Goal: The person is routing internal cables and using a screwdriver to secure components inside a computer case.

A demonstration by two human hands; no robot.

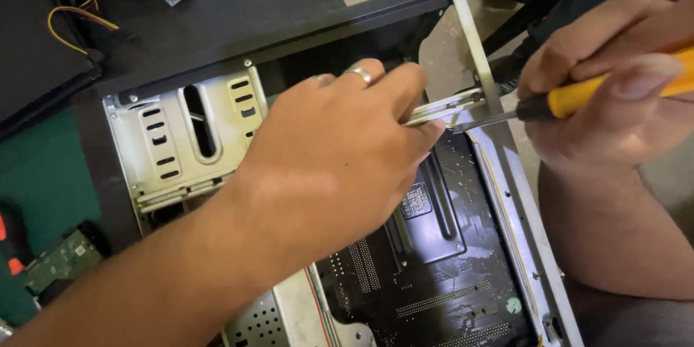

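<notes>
Right hand (607,79) clamps the yellow screwdriver (578,94), tip at the bracket (452,107).
Left hand (340,144) pinches that bracket over the open case (520,231), black board (434,246) below.

The left hand (340,137) reaches in from the lower left with fingers pinched together, while the right hand (607,94) is curled in a closed grip, thumb on top.

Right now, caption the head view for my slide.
Left hand steadies a metal bracket while right hand drives a yellow-handled screwdriver.
</notes>
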